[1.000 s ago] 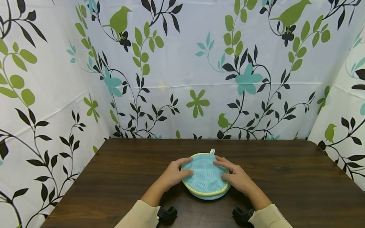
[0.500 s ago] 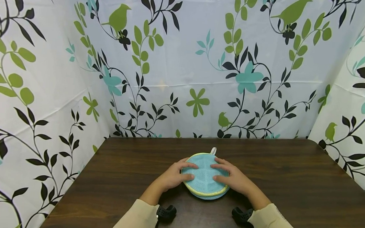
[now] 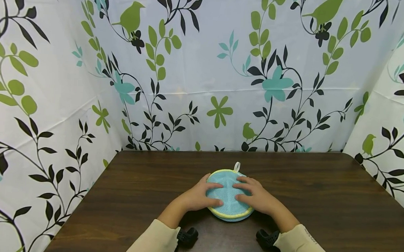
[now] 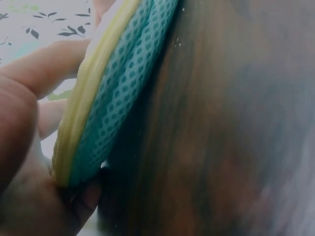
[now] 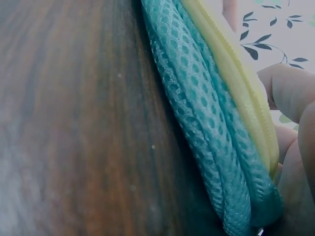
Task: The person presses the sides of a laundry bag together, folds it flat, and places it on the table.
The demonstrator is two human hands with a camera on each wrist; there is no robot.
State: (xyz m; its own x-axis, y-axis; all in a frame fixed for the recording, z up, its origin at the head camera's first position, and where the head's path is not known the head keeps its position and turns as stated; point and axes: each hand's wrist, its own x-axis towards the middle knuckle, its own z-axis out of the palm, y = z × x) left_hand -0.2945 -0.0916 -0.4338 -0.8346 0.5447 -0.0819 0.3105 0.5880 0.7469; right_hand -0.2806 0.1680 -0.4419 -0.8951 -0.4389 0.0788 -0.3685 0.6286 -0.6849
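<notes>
A round, light blue mesh bag (image 3: 230, 201) with yellow trim lies flat on the brown table, its small white loop (image 3: 237, 167) pointing to the back. My left hand (image 3: 195, 196) grips the left side, thumb and a finger bent over the top. Opposite it, my right hand (image 3: 261, 197) holds the right side in much the same way. The left wrist view has fingers above the yellow zipped rim (image 4: 81, 105) and a fingertip low at the edge. Folded mesh layers of the bag (image 5: 197, 108) show in the right wrist view; some fingertips are hidden behind it.
The dark wood table (image 3: 151, 173) reaches back to a white cloth (image 3: 205, 65) printed with leaves and birds, which also hangs at both sides. A black wrist device sits under each cream sleeve (image 3: 154, 241).
My left hand has shifted right and further over the bag, whose left edge moved inward. The right hand's fingers slid inward onto the top, then stayed nearly still.
</notes>
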